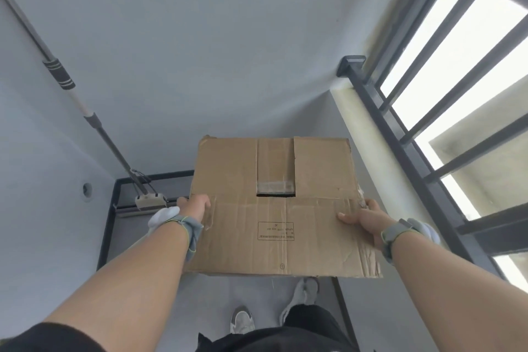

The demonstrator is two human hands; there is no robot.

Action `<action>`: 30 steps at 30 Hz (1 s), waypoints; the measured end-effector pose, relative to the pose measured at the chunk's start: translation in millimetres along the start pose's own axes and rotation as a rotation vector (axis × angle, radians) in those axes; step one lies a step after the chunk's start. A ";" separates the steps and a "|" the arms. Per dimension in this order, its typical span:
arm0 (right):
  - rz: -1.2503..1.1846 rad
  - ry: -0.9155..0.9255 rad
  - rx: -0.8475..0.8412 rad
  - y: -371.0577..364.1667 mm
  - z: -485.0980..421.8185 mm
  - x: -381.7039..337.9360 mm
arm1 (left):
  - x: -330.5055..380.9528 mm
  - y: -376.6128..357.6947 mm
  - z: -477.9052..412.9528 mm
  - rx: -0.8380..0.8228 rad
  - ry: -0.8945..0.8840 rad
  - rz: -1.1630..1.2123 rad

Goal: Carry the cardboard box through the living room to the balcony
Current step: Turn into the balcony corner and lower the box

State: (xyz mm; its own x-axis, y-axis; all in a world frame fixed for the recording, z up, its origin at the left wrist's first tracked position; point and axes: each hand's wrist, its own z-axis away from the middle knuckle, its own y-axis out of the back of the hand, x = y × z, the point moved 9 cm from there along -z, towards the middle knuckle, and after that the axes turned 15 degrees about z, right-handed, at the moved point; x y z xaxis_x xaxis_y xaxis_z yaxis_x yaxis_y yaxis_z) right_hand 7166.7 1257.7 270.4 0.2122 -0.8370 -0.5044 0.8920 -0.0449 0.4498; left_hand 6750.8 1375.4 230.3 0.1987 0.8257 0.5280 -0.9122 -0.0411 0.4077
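A single wide-angle camera sits on the person's head, looking forward and steeply down over both outstretched forearms. It is close above the cardboard box (274, 206), with the feet and floor (205, 294) below and the window bars (445, 88) curving at right.
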 end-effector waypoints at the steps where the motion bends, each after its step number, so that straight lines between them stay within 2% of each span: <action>1: 0.012 -0.001 -0.008 1.4 -9.8 -6.2 | 2.9 -3.0 -7.6 0.022 0.019 -0.021; 4: 0.032 -0.002 -0.031 6.1 -37.5 -22.3 | 10.2 -15.7 -25.6 0.043 0.073 -0.066; 10: 0.073 -0.004 -0.108 20.4 -107.2 -56.5 | 41.2 -46.0 -48.2 0.091 0.070 -0.030; 17: 0.166 -0.014 -0.160 34.0 -182.7 -93.2 | 61.2 -79.8 -74.0 0.049 0.100 0.060; 20: 0.208 -0.014 -0.176 29.8 -212.1 -106.2 | 65.6 -88.9 -92.0 0.074 0.170 -0.004; 25: 0.260 -0.010 -0.188 12.8 -256.3 -117.0 | 74.0 -103.8 -129.7 0.093 0.186 -0.056; 30: 0.292 -0.065 -0.155 -11.3 -312.9 -109.6 | 67.9 -127.7 -181.6 0.167 0.173 0.059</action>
State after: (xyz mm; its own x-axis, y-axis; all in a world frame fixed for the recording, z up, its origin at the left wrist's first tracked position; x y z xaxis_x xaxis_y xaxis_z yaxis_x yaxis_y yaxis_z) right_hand 7258.2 1520.6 89.9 0.4461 -0.8357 -0.3204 0.8485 0.2810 0.4485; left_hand 6815.8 1538.8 78.7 0.0694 0.9028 0.4245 -0.8455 -0.1726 0.5053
